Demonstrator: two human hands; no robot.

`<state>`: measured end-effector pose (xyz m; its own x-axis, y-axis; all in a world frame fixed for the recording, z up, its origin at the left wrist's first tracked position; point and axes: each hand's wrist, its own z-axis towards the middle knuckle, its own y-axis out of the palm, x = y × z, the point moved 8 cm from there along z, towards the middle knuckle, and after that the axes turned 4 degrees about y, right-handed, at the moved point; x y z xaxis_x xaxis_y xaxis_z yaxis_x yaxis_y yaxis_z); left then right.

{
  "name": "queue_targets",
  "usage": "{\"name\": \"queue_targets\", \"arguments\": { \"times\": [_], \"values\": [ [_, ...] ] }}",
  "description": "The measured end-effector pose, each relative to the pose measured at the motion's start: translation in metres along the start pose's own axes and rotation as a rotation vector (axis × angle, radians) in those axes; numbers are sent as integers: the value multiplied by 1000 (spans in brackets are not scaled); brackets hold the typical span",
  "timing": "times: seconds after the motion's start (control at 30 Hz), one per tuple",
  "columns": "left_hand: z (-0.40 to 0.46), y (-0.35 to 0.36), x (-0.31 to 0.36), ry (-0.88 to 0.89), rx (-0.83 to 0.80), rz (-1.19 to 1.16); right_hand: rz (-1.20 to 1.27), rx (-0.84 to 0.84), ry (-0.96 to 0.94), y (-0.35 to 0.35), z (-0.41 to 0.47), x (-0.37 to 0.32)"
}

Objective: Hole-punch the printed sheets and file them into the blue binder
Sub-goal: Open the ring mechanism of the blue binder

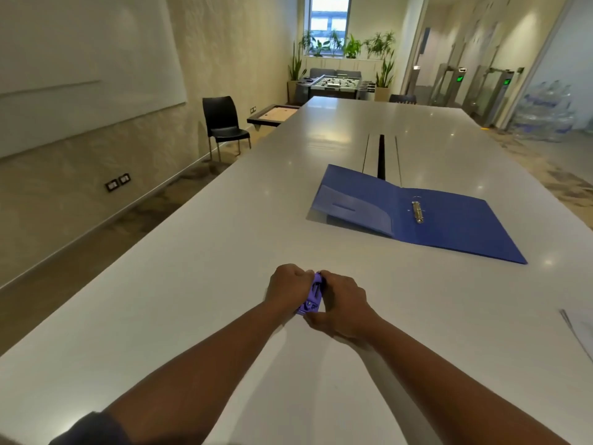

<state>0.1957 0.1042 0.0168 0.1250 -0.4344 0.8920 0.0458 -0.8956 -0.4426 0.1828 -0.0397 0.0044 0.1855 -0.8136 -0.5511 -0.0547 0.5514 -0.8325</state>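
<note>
A small purple hole punch (313, 295) is held above the white table (192, 284), in front of me at the middle. My left hand (287, 289) grips its left side with curled fingers. My right hand (341, 305) grips its right side, thumb under the near end. The blue binder (449, 226) lies open and flat farther back on the right, its metal ring mechanism (417, 211) showing along the spine. The edge of a stack of white printed sheets (577, 329) shows at the right border of the frame.
A black cable slot (381, 155) runs along the table's middle beyond the binder. A black chair (223, 123) stands by the left wall. A foosball table (335, 83) and plants stand at the far end.
</note>
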Motion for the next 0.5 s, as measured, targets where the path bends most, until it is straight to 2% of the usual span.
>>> {"name": "queue_targets", "arguments": {
  "times": [0.1, 0.33, 0.5],
  "values": [
    [9, -20, -10, -4, 30, -72, 25, 3, -11, 9, 10, -21],
    [31, -96, -34, -1, 125, -52, 89, 5, -54, 49, 43, -83],
    [42, -131, -59, -4, 177, -75, 46, -37, -90, 72, 61, -114]
  ]
}}
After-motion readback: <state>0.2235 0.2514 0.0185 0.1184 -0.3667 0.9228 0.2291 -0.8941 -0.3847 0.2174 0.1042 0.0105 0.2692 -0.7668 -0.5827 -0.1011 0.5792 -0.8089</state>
